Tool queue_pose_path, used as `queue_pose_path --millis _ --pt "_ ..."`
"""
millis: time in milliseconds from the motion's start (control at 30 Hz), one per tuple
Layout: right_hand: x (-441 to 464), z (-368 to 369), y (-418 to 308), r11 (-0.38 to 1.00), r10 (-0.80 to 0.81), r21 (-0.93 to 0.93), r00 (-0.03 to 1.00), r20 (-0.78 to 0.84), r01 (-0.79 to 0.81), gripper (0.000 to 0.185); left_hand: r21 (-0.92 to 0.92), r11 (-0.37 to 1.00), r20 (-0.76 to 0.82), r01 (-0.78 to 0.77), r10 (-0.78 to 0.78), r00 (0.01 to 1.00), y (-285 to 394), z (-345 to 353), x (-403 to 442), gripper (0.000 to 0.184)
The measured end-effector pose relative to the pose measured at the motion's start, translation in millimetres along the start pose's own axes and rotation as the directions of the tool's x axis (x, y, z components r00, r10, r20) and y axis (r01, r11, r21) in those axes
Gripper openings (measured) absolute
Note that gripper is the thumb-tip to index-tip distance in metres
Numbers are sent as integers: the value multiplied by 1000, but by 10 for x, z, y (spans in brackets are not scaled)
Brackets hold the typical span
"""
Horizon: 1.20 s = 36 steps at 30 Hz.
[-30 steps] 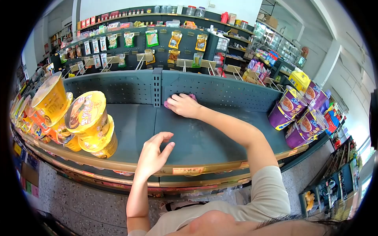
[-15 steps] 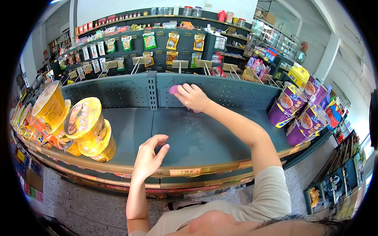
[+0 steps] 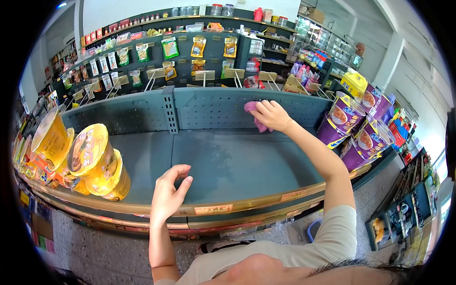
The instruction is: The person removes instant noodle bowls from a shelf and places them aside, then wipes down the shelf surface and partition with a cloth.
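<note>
My right hand [image 3: 273, 115] grips a purple cloth [image 3: 261, 124] and presses it against the perforated back panel [image 3: 209, 110] of a dark grey shelf, right of the upright post. Damp-looking streaks mark the shelf board [image 3: 228, 166] below. Over the shelf's front edge hovers my left hand [image 3: 171, 187], its thumb and fingers apart with nothing between them. Stacked yellow instant noodle cups [image 3: 102, 161] stand to its left. Purple instant noodle cups [image 3: 354, 128] are piled at the shelf's right end, beyond my right forearm.
A price-label rail [image 3: 213, 209] runs along the shelf's front edge. Metal display hooks [image 3: 205, 76] stick out behind the back panel, with hanging snack packets [image 3: 198, 47] farther back. A yellow jug [image 3: 354, 83] stands behind the purple cups. On the floor is a blue-rimmed bin [image 3: 313, 230].
My right hand has moved the purple cloth to the right along the back panel. My left hand keeps nearly the same pose. The view has shifted slightly to the right.
</note>
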State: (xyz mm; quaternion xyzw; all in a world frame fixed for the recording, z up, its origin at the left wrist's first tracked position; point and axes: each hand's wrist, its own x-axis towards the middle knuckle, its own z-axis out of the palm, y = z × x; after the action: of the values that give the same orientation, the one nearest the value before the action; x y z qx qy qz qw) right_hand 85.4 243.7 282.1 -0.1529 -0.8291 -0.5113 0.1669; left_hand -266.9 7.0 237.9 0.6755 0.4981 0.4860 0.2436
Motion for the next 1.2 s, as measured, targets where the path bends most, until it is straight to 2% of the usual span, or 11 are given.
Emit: queue_pose_path --millis 100,233,400,500,667,900,1000,1100,1200 --pt "-26 47 -41 1000 -2 21 1000 -3 2 27 -7 1000 4 2 -2 1000 11 1 2 26" --pt "131 109 -225 986 -151 75 989 -11 151 26 0 1000 19 -9 9 1000 6 -4 2 26" --pt "438 294 -519 968 -188 166 982 -31 190 21 -2 1000 34 -14 14 999 -10 -11 3 26" --pt "559 276 -576 953 -141 267 990 -25 143 19 14 1000 38 -18 17 999 12 9 12 27" --pt "796 144 -748 835 49 535 985 163 -131 22 28 999 50 -32 31 998 11 4 6 26" --pt "1125 302 -1125 770 71 594 956 285 -235 16 -8 999 34 -35 36 999 -48 6 -6 27" --pt "1372 389 -1291 757 97 616 970 224 -218 11 -12 999 28 -40 40 999 -36 7 -7 26" --pt "1597 417 -1392 758 77 616 967 243 -215 10 -4 999 20 -54 54 998 -34 0 -10 24" --pt "1735 492 -1503 731 125 641 969 211 -234 9 5 998 23 -70 70 997 -39 -17 2 24"
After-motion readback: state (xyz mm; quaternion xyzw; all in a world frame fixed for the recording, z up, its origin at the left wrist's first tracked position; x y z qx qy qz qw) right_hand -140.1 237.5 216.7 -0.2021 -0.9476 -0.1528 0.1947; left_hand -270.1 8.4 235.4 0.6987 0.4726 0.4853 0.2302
